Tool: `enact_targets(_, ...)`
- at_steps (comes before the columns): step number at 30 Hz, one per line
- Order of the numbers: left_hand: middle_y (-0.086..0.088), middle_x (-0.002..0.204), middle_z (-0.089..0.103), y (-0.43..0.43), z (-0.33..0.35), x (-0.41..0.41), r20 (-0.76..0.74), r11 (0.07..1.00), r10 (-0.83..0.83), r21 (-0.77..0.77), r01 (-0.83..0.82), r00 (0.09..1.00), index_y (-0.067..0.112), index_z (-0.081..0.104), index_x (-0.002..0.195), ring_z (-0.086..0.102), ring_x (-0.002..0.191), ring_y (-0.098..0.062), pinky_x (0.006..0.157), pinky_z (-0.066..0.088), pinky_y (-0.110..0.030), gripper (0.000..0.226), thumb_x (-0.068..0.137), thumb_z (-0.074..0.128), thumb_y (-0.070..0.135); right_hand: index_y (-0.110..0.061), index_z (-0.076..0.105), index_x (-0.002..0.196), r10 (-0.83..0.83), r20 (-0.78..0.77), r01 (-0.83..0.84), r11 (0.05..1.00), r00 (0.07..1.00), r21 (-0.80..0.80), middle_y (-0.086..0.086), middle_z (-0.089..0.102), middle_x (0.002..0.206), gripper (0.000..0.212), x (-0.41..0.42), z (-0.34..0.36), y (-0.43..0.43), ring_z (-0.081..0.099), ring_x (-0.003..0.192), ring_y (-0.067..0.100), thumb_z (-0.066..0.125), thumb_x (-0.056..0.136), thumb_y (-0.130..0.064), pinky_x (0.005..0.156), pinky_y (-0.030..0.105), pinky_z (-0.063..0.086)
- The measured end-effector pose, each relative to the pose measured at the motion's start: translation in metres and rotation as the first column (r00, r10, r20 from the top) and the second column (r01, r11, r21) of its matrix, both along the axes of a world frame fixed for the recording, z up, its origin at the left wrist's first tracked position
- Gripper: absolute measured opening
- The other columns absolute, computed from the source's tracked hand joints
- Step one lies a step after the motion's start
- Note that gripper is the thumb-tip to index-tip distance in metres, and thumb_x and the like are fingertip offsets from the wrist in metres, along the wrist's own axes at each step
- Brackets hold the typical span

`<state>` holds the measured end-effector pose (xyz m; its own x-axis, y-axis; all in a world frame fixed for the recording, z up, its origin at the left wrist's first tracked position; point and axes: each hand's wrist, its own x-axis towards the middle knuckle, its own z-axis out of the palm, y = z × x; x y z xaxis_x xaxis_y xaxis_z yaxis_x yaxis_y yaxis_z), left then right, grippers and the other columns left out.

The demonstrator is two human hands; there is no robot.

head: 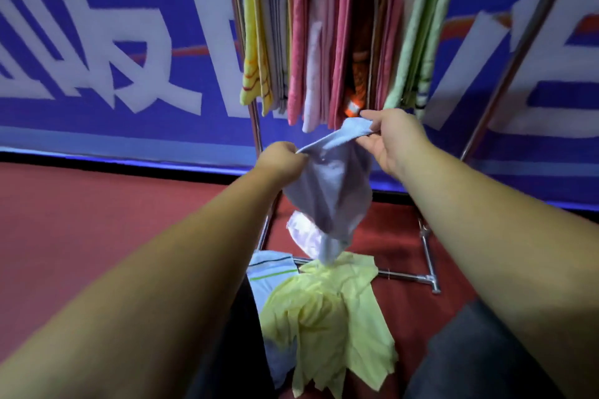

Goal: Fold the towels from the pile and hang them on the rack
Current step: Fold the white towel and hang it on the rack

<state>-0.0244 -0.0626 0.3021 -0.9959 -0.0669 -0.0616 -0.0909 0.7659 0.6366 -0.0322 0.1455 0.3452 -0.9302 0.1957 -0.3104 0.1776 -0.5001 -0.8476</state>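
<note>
Left hand [281, 161] is gripping one top corner of lilac towel [330, 191], fingers curled tight round it. Right hand [397, 139] is pinching the other corner between thumb and fingers. Towel is hanging mid-air just in front of rack [427, 253], below hung towels [324, 26]. Its tail is reaching down to the pile [324, 311] lying on red floor [97, 220].

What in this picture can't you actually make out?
Head view:
- Rack top: cut off by the upper edge.
- Orange towel: mostly hidden between pink towels.
- Pile beneath yellow towel: covered by it.
- Wall lettering: blurred, cropped by edges.
</note>
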Motion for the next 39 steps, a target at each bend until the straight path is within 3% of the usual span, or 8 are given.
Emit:
enact_targets(5,0.003,0.076,0.064,-0.01,0.066,-0.001,-0.148,0.96,0.01,0.28,0.032,0.989,0.016,0.07,0.085,0.061,0.077,-0.017,0.064,0.048,-0.029,0.032,0.1,0.066,0.044,0.003,0.069,0.125,0.041,-0.059,-0.016,0.925,0.997,0.379,0.018,0.068,0.107,0.034,0.007,0.048,0.014,0.07,0.099,0.029,0.059,0.093,0.001,0.084,0.037,0.066)
enact_targets(9,0.006,0.073,0.065,0.003,0.129,0.01,-0.286,0.941,-0.049,0.309,0.14,0.957,0.021,0.07,0.08,0.06,0.07,-0.01,0.065,0.054,-0.027,0.037,0.096,0.071,0.054,-0.012,0.073,0.078,0.254,0.099,-0.165,0.251,0.962,0.954,0.008,0.069,0.078,0.013,0.033,0.093,0.003,0.069,0.08,0.027,0.075,0.08,-0.024,0.073,0.043,0.061)
enact_targets(11,0.007,0.069,0.061,0.013,0.161,0.018,-0.303,0.946,-0.133,0.244,0.212,0.943,0.022,0.069,0.075,0.056,0.066,-0.007,0.055,0.046,-0.02,0.037,0.095,0.074,0.052,-0.015,0.071,0.078,0.279,0.115,-0.154,0.121,0.953,0.981,0.005,0.069,0.075,0.022,0.047,0.115,-0.007,0.068,0.072,0.023,0.078,0.083,-0.035,0.057,0.031,0.05)
enact_targets(15,0.011,0.053,0.056,0.028,0.21,0.03,-0.281,0.95,-0.292,0.03,0.312,0.914,0.023,0.062,0.063,0.05,0.05,0.001,0.042,0.034,-0.009,0.041,0.089,0.084,0.046,-0.022,0.067,0.106,0.408,0.071,-0.166,0.203,0.91,0.965,0.003,0.066,0.084,0.017,0.066,0.145,-0.015,0.061,0.064,0.018,0.071,0.093,-0.033,0.043,0.023,0.042)
enact_targets(19,0.008,0.069,0.069,0.028,0.247,0.039,-0.329,0.935,-0.333,0.006,0.355,0.883,0.019,0.075,0.079,0.061,0.064,-0.001,0.058,0.051,-0.014,0.023,0.086,0.089,0.035,-0.028,0.072,0.088,0.386,-0.076,-0.078,0.367,0.919,0.927,0.001,0.061,0.07,0.004,0.068,0.166,-0.016,0.059,0.065,0.023,0.069,0.088,-0.029,0.057,0.035,0.052)
enact_targets(28,-0.02,0.114,0.074,-0.003,0.281,0.048,-0.241,0.839,-0.147,0.484,0.25,0.959,0.006,0.075,0.107,0.073,0.109,-0.035,0.095,0.063,-0.05,0.016,0.097,0.076,0.018,-0.023,0.067,0.093,0.252,-0.236,0.029,0.624,0.939,0.781,0.023,0.076,0.095,0.034,0.077,0.212,-0.002,0.076,0.084,0.037,0.064,0.068,-0.046,0.081,0.07,0.059)
enact_targets(35,-0.009,0.083,0.074,0.011,0.318,0.063,-0.444,0.833,-0.079,0.462,0.304,0.893,0.006,0.076,0.104,0.068,0.073,-0.018,0.06,0.059,-0.028,0.032,0.099,0.074,0.038,-0.02,0.072,0.087,0.334,-0.298,0.038,0.607,0.894,0.794,0.001,0.078,0.079,0.023,0.098,0.245,-0.013,0.072,0.075,0.023,0.079,0.09,-0.043,0.071,0.039,0.058)
enact_targets(39,-0.008,0.087,0.081,0.012,0.337,0.069,-0.422,0.853,-0.125,0.416,0.314,0.898,0.012,0.081,0.092,0.078,0.089,-0.024,0.088,0.065,-0.048,0.037,0.082,0.089,0.047,-0.01,0.071,0.101,0.356,-0.327,0.064,0.585,0.875,0.808,0.002,0.07,0.08,0.052,0.107,0.264,-0.016,0.062,0.071,0.023,0.075,0.085,-0.059,0.068,0.038,0.049)
